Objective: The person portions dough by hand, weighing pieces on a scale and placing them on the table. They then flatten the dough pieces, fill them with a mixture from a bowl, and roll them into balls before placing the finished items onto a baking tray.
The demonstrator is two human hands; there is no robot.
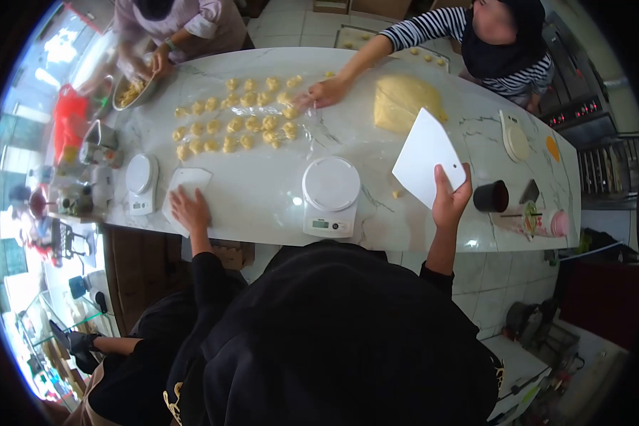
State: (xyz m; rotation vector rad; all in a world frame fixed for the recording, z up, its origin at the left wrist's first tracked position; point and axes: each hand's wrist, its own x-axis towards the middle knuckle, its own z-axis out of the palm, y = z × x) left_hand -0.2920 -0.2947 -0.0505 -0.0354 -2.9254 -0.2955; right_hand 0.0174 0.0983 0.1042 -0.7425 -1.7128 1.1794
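My right hand (451,195) grips a white dough scraper (426,156) by its corner near the hole, the broad blade raised over the table. My left hand (190,207) lies with fingers spread on another white flat scraper (191,179) on the tabletop. Between my hands stands a white kitchen scale (331,186) with nothing on its round plate. A big slab of yellow dough (404,99) sits beyond the raised scraper, which overlaps its near edge. Rows of small dough pieces (234,125) lie on clear plastic beyond my left hand. A tiny dough bit (396,194) rests near the scraper's lower edge.
A second scale (142,184) stands at the left. Across the table, a co-worker's hand (325,92) reaches to the dough pieces; another person works in a metal bowl (136,94). At the right are a dark cup (491,196), a pink-lidded bottle (557,223) and another scale (515,136).
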